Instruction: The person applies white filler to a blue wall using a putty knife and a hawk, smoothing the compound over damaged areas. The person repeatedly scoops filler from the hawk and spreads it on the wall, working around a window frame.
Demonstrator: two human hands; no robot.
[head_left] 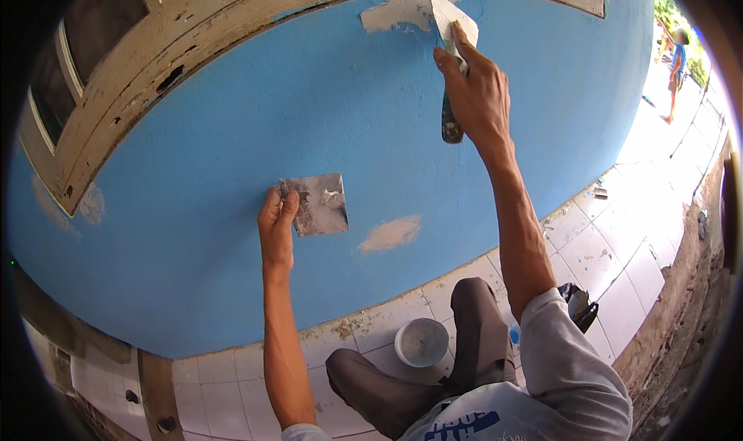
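My right hand (477, 93) grips a putty knife (455, 25) by its dark handle, a finger pressed along the pale blade. The blade lies against the blue wall (325, 108) at a whitish putty patch (396, 12) just under the window frame. Lower and to the left, my left hand (277, 215) pinches the edge of a square, flat plate (322, 204) smeared with grey-white putty, a small lump near its right side. A second pale patch (391, 234) shows on the wall to the right of this plate.
A worn wooden window frame (174, 58) runs along the top left. Beside my knees a white bucket (422, 343) with grey paste stands on the tiled floor (604, 247). A black plastic bag (579, 307) lies to the right. Another person (676, 71) stands far off at upper right.
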